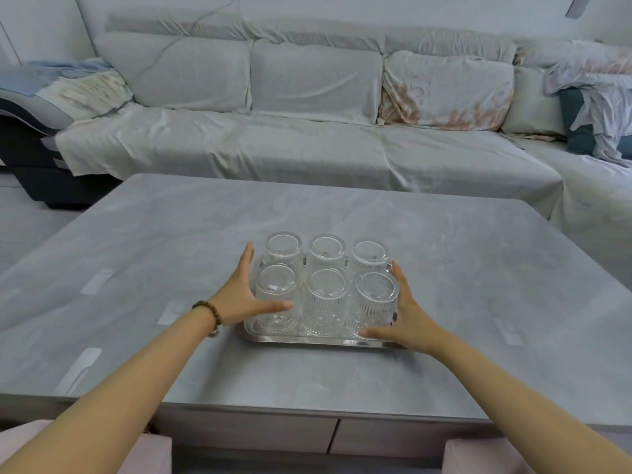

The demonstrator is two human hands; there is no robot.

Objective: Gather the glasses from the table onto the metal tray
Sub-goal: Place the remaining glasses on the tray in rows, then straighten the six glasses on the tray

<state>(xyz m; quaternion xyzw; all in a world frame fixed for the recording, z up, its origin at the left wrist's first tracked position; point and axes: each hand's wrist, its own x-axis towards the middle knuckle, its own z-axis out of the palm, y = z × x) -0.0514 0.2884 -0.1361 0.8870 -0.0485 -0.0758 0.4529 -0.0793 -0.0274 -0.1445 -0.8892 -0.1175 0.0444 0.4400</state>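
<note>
While both hands spread open, six ribbed glasses [325, 302], shiny rectangular metal tray [318, 341].

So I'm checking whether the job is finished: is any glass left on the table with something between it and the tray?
No. All six glasses already stand on the metal tray, two rows of three. The table shows none left. The left hand and right hand flank the tray.

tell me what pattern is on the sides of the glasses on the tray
Vertical ribbing on the clear glasses, standing on the shiny metal tray; clearest on the near row in the head view.
</note>
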